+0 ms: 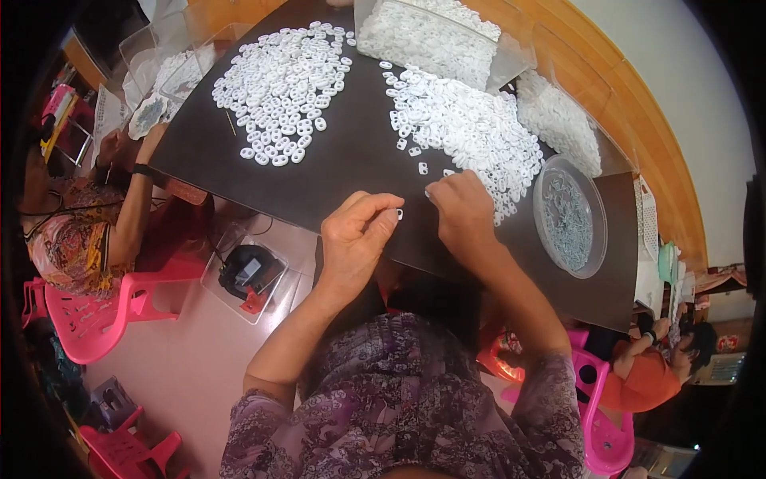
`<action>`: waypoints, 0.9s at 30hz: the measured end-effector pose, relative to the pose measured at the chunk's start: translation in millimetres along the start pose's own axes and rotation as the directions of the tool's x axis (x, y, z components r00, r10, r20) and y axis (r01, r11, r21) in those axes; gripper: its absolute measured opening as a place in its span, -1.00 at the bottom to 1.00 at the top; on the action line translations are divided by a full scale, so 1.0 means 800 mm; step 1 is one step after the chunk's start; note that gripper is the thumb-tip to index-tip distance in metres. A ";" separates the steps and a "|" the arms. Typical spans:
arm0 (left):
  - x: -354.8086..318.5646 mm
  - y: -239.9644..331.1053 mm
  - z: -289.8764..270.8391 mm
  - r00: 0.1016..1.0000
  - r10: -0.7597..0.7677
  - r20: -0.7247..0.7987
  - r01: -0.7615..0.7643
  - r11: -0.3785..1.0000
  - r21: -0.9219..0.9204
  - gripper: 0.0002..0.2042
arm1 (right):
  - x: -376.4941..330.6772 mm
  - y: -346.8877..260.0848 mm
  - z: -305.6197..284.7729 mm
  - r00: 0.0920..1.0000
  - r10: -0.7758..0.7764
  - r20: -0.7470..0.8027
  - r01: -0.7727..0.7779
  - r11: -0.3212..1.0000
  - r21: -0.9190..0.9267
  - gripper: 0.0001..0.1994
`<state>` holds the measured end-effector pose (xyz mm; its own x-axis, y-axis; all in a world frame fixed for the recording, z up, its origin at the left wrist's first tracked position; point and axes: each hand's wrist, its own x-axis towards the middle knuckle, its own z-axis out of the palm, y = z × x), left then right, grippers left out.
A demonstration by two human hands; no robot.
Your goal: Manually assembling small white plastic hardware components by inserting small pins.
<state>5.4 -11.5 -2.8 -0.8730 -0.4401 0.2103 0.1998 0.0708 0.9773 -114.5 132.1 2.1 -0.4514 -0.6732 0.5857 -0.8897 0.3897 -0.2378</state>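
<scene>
Head view: a white piece (399, 214), pinched between thumb and forefinger of the left hand (351, 239), over the desk (343, 160) close to its near edge. Dark opening visible on the piece; long axis seemingly running from near edge toward far edge, though too small and too covered by the fingers to be sure.

Key relation, as a judgement: piece to the left of the right hand (463, 206), slightly nearer the near edge than the right fingertips, with a narrow gap between. Left hand nearer, being the holder; right hand nearer to the right pile (455, 120), just beside its near end.

Left pose: forearm slanting up from the near side, fingers curled, thumb angled up and rightward. Right pose: forearm slanting up and leftward, back of hand uppermost, fingers bent inward. Pale spot at the right fingertips; cannot tell whether gripping a piece or showing a nail.

Farther out: a loose piece (423, 168) just beyond the right fingertips, the left pile (279, 88) toward the desk's far left, a bowl (602, 215) of grey bits near the right edge, a clear bin (515, 60) at the far edge.
</scene>
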 end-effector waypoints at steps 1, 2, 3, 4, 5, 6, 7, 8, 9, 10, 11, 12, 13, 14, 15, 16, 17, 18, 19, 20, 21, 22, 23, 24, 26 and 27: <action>0.002 0.000 0.002 0.999 -0.035 0.011 0.035 0.998 -0.053 -0.85 | 0.001 0.004 -0.004 0.999 -0.027 0.023 0.028 0.999 -0.035 -0.85; 0.003 0.000 0.004 0.999 -0.036 0.010 0.037 0.998 -0.055 -0.85 | 0.001 0.005 -0.005 0.998 -0.053 0.046 0.056 0.996 -0.066 -0.85; 0.004 -0.001 0.006 0.994 -0.112 0.014 0.113 0.982 -0.154 -0.86 | 0.001 0.007 -0.005 0.997 -0.053 0.049 0.056 0.996 -0.066 -0.85; 0.006 -0.001 0.009 0.982 -0.187 0.026 0.188 0.950 -0.250 -0.86 | 0.001 0.008 -0.003 0.995 -0.080 0.052 0.084 0.994 -0.073 -0.84; 0.008 -0.001 0.008 0.982 -0.189 0.029 0.190 0.950 -0.249 -0.86 | 0.000 0.008 -0.001 0.993 -0.105 0.054 0.109 0.991 -0.082 -0.83; 0.010 -0.002 0.007 0.972 -0.231 0.051 0.236 0.931 -0.277 -0.85 | 0.000 0.008 -0.002 0.993 -0.101 0.054 0.105 0.991 -0.083 -0.83; 0.013 -0.002 0.005 0.959 -0.273 0.073 0.282 0.911 -0.303 -0.84 | 0.001 0.006 -0.003 0.995 -0.085 0.061 0.091 0.990 -0.108 -0.84; 0.014 -0.004 0.005 0.959 -0.274 0.073 0.284 0.910 -0.302 -0.84 | 0.001 0.006 -0.005 0.995 -0.071 0.069 0.079 0.988 -0.133 -0.84; 0.016 -0.007 0.006 0.962 -0.264 0.064 0.271 0.911 -0.311 -0.83 | 0.000 0.011 -0.003 0.995 -0.069 0.070 0.078 0.988 -0.132 -0.84; 0.016 -0.008 0.006 0.966 -0.254 0.053 0.257 0.912 -0.318 -0.82 | -0.002 0.019 0.001 0.998 -0.048 0.043 0.047 0.998 0.035 -0.86; 0.017 -0.008 0.007 0.966 -0.255 0.053 0.258 0.912 -0.319 -0.82 | 0.002 0.021 0.001 0.999 -0.024 0.021 0.019 0.980 0.200 -0.88; 0.018 -0.007 0.008 0.959 -0.277 0.057 0.282 0.916 -0.286 -0.81 | 0.004 0.018 -0.002 0.999 -0.024 0.022 0.019 0.979 0.201 -0.88; 0.019 -0.007 0.009 0.952 -0.300 0.059 0.305 0.918 -0.253 -0.81 | 0.005 0.012 -0.009 0.957 0.270 0.108 -0.290 0.869 0.401 -0.90; 0.020 -0.007 0.009 0.952 -0.301 0.058 0.305 0.918 -0.252 -0.81 | 0.009 0.003 -0.015 0.823 0.511 0.248 -0.555 0.629 0.545 -0.92; 0.022 -0.007 0.011 0.954 -0.291 0.071 0.299 0.924 -0.236 -0.80 | 0.011 -0.001 -0.017 0.823 0.510 0.250 -0.554 0.629 0.546 -0.92; 0.023 -0.007 0.011 0.956 -0.281 0.085 0.293 0.930 -0.220 -0.80 | 0.013 -0.006 -0.018 0.804 0.515 0.298 -0.579 0.562 0.590 -0.92; 0.024 -0.008 0.011 0.956 -0.282 0.085 0.294 0.931 -0.219 -0.80 | 0.014 -0.008 -0.018 0.783 0.517 0.346 -0.602 0.491 0.630 -0.92; 0.024 -0.009 0.011 0.969 -0.236 0.073 0.245 0.953 -0.179 -0.82 | 0.015 -0.009 -0.019 0.783 0.517 0.347 -0.602 0.489 0.631 -0.92; 0.024 -0.009 0.011 0.980 -0.189 0.063 0.196 0.971 -0.137 -0.83 | 0.017 -0.010 -0.019 0.729 0.540 0.421 -0.654 0.366 0.662 -0.91; 0.025 -0.008 0.011 0.980 -0.189 0.064 0.196 0.971 -0.136 -0.83 | 0.018 -0.010 -0.019 0.672 0.552 0.494 -0.694 0.237 0.680 -0.90; 0.025 -0.007 0.010 0.981 -0.176 0.085 0.184 0.978 -0.100 -0.81 | 0.018 -0.009 -0.017 0.672 0.552 0.494 -0.694 0.235 0.681 -0.90; 0.025 -0.006 0.009 0.981 -0.164 0.105 0.171 0.983 -0.065 -0.79 | 0.017 -0.006 -0.014 0.649 0.555 0.519 -0.696 0.159 0.700 -0.88; 0.025 -0.008 0.008 0.981 -0.163 0.103 0.170 0.983 -0.064 -0.79 | 0.017 -0.005 -0.012 0.628 0.554 0.546 -0.694 0.084 0.715 -0.87; 0.025 -0.012 0.009 0.984 -0.154 0.094 0.159 0.986 -0.049 -0.79 | 0.018 -0.006 -0.012 0.630 0.552 0.547 -0.694 0.084 0.715 -0.87; 0.025 -0.014 0.010 0.986 -0.144 0.083 0.147 0.989 -0.035 -0.78 | 0.019 -0.008 -0.012 0.618 0.562 0.550 -0.703 0.082 0.706 -0.86; 0.025 -0.013 0.010 0.992 -0.107 0.071 0.108 0.994 0.002 -0.79 | 0.019 -0.009 -0.011 0.618 0.561 0.551 -0.704 0.084 0.705 -0.86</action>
<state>-17.7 -13.7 -8.7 -0.9187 -0.3807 0.1055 0.1040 0.0245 0.9943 -114.5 124.4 19.8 -0.8156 -0.5437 -0.1980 0.1954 0.0632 -0.9787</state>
